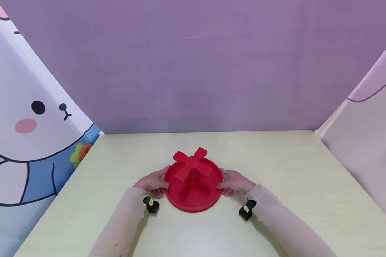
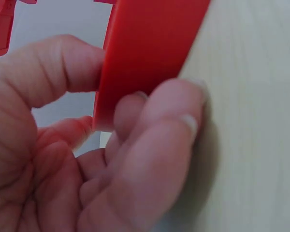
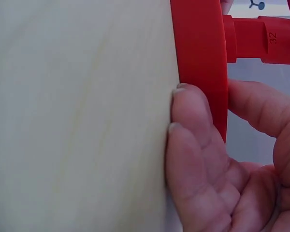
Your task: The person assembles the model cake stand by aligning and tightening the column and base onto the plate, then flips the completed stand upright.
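Note:
A red round base (image 1: 193, 204) sits on the table in the middle of the head view. Above its far half, a red four-armed cross piece (image 1: 192, 163) stands on a post. On the left side my left hand (image 1: 154, 182) grips the rim, thumb on the upper edge and fingers curled against the side wall (image 2: 145, 43). My right hand (image 1: 235, 182) holds the opposite side the same way, with fingertips low by the table surface. The right wrist view shows the number 32 on the red post (image 3: 251, 39).
The pale wooden table (image 1: 286, 167) meets a purple backdrop (image 1: 193, 71) at its far edge. To the left hangs a cartoon-printed sheet (image 1: 35, 142), and a pale sheet (image 1: 366, 142) hangs to the right. Small black devices (image 1: 152, 206) are worn at the wrists.

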`<state>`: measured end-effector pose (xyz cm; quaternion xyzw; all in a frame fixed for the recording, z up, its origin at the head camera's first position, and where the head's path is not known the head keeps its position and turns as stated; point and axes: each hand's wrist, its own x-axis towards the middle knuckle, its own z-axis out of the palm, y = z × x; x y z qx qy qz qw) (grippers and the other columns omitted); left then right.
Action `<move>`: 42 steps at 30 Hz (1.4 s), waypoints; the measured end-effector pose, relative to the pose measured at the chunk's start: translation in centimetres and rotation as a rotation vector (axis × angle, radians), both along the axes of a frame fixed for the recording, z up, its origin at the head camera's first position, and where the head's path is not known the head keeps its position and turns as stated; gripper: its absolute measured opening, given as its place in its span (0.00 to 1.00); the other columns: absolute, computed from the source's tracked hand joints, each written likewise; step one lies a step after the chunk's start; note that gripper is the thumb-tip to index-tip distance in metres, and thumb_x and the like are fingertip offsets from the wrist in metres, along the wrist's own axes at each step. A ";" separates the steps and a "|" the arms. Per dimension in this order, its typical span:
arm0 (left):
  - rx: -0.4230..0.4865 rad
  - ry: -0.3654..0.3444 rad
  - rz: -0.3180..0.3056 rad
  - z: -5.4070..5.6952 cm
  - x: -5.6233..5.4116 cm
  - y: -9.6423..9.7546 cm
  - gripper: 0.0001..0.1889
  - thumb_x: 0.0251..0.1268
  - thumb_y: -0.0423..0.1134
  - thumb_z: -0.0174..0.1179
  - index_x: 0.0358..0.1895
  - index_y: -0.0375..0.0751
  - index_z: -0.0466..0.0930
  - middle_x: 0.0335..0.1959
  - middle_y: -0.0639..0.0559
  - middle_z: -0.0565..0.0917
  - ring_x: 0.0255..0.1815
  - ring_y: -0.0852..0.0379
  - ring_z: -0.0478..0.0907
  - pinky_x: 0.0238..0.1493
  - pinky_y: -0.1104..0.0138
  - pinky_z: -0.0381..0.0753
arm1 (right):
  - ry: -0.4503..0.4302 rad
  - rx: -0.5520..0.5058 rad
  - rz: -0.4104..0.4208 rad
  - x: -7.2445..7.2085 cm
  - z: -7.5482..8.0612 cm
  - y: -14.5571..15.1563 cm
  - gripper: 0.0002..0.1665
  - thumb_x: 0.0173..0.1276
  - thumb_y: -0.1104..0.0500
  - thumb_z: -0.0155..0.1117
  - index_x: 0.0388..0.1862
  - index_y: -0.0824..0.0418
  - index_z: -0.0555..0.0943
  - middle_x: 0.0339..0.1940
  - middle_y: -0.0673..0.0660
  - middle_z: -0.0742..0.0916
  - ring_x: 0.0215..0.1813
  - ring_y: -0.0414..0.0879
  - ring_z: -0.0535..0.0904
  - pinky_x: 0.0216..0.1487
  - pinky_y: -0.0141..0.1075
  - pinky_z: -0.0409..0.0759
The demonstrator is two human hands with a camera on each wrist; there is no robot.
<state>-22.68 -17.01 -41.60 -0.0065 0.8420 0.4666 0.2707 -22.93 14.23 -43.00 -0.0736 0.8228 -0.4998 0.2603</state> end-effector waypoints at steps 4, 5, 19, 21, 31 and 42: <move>0.007 0.005 0.024 0.0 0.1 0.1 0.44 0.58 0.28 0.57 0.77 0.47 0.46 0.16 0.45 0.76 0.12 0.57 0.72 0.19 0.70 0.77 | -0.004 0.009 0.000 -0.2 0.0 0.0 0.45 0.62 0.64 0.64 0.76 0.63 0.55 0.19 0.57 0.83 0.18 0.44 0.78 0.24 0.34 0.80; 0.008 0.006 0.032 0.0 0.1 0.2 0.44 0.58 0.29 0.57 0.77 0.47 0.46 0.16 0.46 0.76 0.12 0.57 0.72 0.19 0.70 0.77 | -0.003 0.010 0.000 -0.3 0.0 0.0 0.45 0.62 0.64 0.64 0.76 0.63 0.55 0.19 0.57 0.83 0.18 0.44 0.78 0.24 0.34 0.80; -0.043 0.058 0.064 -0.2 0.2 0.5 0.41 0.57 0.32 0.60 0.76 0.47 0.53 0.18 0.44 0.78 0.13 0.55 0.73 0.19 0.68 0.77 | 0.036 0.026 0.002 -0.4 0.1 -0.1 0.43 0.59 0.67 0.60 0.74 0.65 0.58 0.18 0.57 0.82 0.16 0.44 0.76 0.21 0.33 0.78; -0.044 0.061 0.056 -0.1 0.1 0.6 0.43 0.56 0.32 0.62 0.76 0.46 0.52 0.18 0.44 0.77 0.13 0.56 0.73 0.19 0.68 0.77 | 0.043 0.033 0.000 -0.5 0.1 -0.1 0.41 0.60 0.66 0.60 0.73 0.65 0.60 0.18 0.57 0.82 0.16 0.44 0.76 0.21 0.34 0.79; -0.035 0.068 0.024 0.4 0.1 0.5 0.42 0.58 0.31 0.59 0.76 0.46 0.51 0.17 0.45 0.77 0.14 0.56 0.73 0.20 0.68 0.77 | 0.091 0.088 0.021 -0.7 0.6 -0.4 0.35 0.59 0.67 0.59 0.68 0.65 0.66 0.18 0.56 0.81 0.16 0.44 0.75 0.19 0.32 0.76; -0.098 0.088 0.048 -0.2 0.2 0.9 0.45 0.55 0.30 0.57 0.77 0.43 0.46 0.17 0.46 0.76 0.13 0.55 0.70 0.18 0.68 0.75 | 0.113 0.238 0.032 -0.3 1.1 -1.1 0.27 0.63 0.67 0.55 0.63 0.63 0.68 0.20 0.56 0.80 0.19 0.45 0.74 0.20 0.32 0.72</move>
